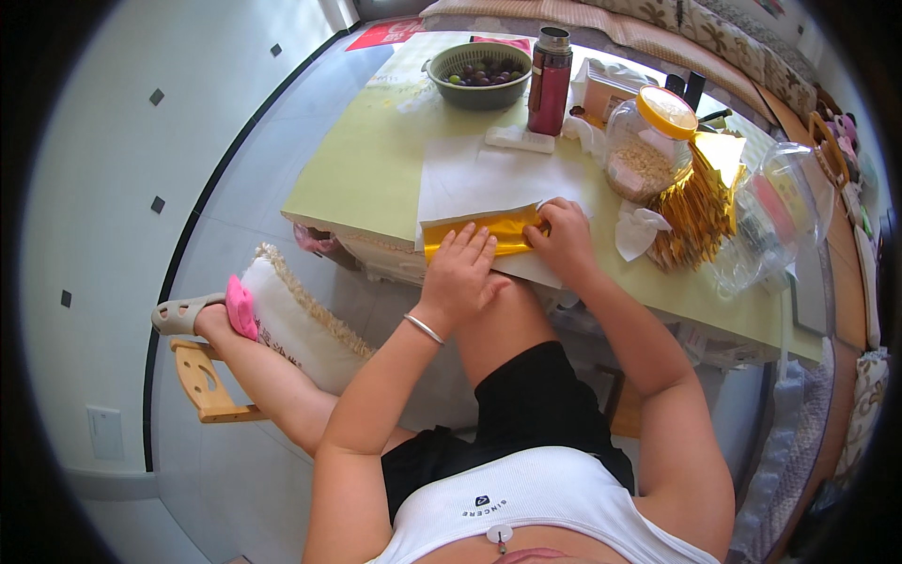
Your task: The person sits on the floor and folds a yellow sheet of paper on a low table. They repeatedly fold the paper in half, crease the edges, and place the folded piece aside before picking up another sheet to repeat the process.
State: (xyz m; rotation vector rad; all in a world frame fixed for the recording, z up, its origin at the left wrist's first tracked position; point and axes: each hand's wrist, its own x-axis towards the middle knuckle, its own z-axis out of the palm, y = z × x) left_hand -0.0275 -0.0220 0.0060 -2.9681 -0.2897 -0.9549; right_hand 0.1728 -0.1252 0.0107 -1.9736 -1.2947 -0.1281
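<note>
One gold foil (512,228) lies at the near edge of the worktop (348,179), over white paper (460,179), a pale strip showing along its far side. The left hand (458,260) rests flat across it, fingers almost together and pressing down; the right hand (567,240) has thumb and fingers pinched on its right end. To judge by the gold pile (691,211) beside the jar (639,164), many pieces are already done, while this one looks partway: laid long and narrow, not yet let go or added to the rest. How many are left cannot be told. As for writing, the shirt (554,484) bears a small dark emblem and a short line of capitals, the cushion (291,301) has dark lettering low down, and the red mat (387,35) carries pale marks too small to read.
</note>
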